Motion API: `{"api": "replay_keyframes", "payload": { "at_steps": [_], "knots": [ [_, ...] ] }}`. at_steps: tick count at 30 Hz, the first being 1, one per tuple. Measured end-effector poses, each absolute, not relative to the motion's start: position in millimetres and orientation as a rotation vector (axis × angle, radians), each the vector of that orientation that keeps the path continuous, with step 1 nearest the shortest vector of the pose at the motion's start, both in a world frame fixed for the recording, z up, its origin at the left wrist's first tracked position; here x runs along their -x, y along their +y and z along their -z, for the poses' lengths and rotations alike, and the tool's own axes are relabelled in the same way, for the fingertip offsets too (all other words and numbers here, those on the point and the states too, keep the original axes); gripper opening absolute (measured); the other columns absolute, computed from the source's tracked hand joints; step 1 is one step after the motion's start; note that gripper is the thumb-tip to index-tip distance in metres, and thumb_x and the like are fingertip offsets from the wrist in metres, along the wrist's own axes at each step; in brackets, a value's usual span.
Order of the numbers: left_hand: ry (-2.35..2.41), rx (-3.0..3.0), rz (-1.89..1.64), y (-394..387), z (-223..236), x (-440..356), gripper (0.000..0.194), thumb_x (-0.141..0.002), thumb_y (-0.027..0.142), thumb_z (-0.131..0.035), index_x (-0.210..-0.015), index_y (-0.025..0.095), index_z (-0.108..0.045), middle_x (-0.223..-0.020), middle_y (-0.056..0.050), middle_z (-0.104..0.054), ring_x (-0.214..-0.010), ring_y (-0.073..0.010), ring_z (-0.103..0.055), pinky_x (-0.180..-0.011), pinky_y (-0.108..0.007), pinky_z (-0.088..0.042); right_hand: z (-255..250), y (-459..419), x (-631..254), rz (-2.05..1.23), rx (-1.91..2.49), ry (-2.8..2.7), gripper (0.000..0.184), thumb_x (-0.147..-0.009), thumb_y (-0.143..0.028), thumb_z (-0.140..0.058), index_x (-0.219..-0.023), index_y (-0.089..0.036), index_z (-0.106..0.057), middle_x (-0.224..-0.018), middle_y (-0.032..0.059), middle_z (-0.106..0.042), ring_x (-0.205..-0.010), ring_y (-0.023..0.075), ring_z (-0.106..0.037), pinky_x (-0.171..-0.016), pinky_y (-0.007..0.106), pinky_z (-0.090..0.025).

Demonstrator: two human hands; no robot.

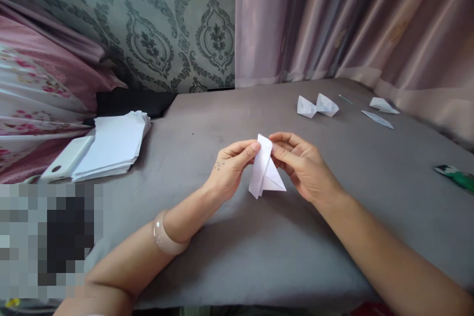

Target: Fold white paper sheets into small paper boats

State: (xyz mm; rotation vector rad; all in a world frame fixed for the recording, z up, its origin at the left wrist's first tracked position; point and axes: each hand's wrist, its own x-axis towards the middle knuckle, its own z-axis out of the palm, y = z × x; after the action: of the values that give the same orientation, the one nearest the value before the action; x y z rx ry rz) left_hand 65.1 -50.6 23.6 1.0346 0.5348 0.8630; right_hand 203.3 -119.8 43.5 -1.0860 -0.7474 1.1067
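Note:
A piece of folded white paper [263, 170] is held up over the grey-covered table, its layers fanning out into points at the lower end. My left hand [231, 165] pinches its upper left edge, thumb in front. On the other side, my right hand [301, 165] grips the upper right edge between thumb and fingers. Some fingers of both hands are hidden behind the paper. A pale bracelet [163, 237] circles my left wrist.
Two folded paper shapes [317, 105] stand at the back right, near a thin stick [345, 99] and flatter folded pieces [377, 119]. A stack of white paper [111, 145] lies at left beside a white box-like object [66, 158]. A green item [455, 177] lies at the right edge.

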Motion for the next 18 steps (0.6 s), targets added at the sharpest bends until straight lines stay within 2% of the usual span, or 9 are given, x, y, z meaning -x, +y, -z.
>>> {"api": "replay_keyframes", "payload": {
  "at_steps": [4, 8, 12, 15, 18],
  "knots": [
    [0.535, -1.039, -0.862, -50.4, -23.0, -65.5, 0.018, -0.075, 0.036, -0.077, -0.082, 0.020, -0.077, -0.077, -0.004, -0.071, -0.072, -0.0135, -0.059, -0.071, -0.029, -0.044, -41.6, -119.5, -204.4, -0.927, 1.126, -0.848, 0.025, -0.073, -0.032, -0.076, -0.089, -0.023, -0.059, -0.070, -0.0042, -0.067, -0.062, 0.0112, -0.060, -0.059, 0.025, -0.047],
    [0.552, -1.070, -0.892, -51.4, -22.3, -66.2, 0.016, -0.073, 0.036, -0.079, -0.078, 0.021, -0.078, -0.074, -0.002, -0.069, -0.068, -0.0109, -0.054, -0.069, -0.027, -0.042, -40.6, -122.0, -203.5, -0.468, 1.281, -1.118, 0.001, -0.082, -0.024, -0.066, -0.083, -0.023, -0.066, -0.074, -0.0030, -0.066, -0.067, 0.0111, -0.061, -0.064, 0.026, -0.049],
    [0.567, -1.108, -0.908, -52.9, -21.8, -66.5, 0.015, -0.075, 0.036, -0.077, -0.078, 0.021, -0.078, -0.073, -0.001, -0.066, -0.068, -0.0096, -0.051, -0.069, -0.026, -0.040, -39.0, -123.3, -200.0, -0.268, 1.312, -1.225, 0.012, -0.085, -0.017, -0.059, -0.086, -0.024, -0.069, -0.087, -0.0009, -0.069, -0.077, 0.0116, -0.063, -0.068, 0.025, -0.050],
    [0.577, -1.103, -0.919, -53.4, -20.8, -66.8, 0.015, -0.075, 0.036, -0.077, -0.077, 0.021, -0.078, -0.072, -0.001, -0.066, -0.067, -0.0094, -0.050, -0.069, -0.026, -0.040, -36.8, -122.6, -198.1, -0.323, 1.302, -1.138, 0.015, -0.084, -0.019, -0.062, -0.098, -0.025, -0.063, -0.083, -0.0019, -0.068, -0.070, 0.0115, -0.062, -0.063, 0.025, -0.050],
    [0.580, -1.103, -0.927, -53.4, -20.0, -67.0, 0.014, -0.075, 0.035, -0.077, -0.076, 0.021, -0.077, -0.072, -0.001, -0.066, -0.068, -0.0097, -0.051, -0.069, -0.026, -0.040, -34.9, -122.7, -197.2, -0.347, 1.300, -1.110, 0.013, -0.083, -0.022, -0.063, -0.095, -0.025, -0.057, -0.078, -0.0033, -0.065, -0.061, 0.0100, -0.058, -0.053, 0.023, -0.046]
  ]
}}
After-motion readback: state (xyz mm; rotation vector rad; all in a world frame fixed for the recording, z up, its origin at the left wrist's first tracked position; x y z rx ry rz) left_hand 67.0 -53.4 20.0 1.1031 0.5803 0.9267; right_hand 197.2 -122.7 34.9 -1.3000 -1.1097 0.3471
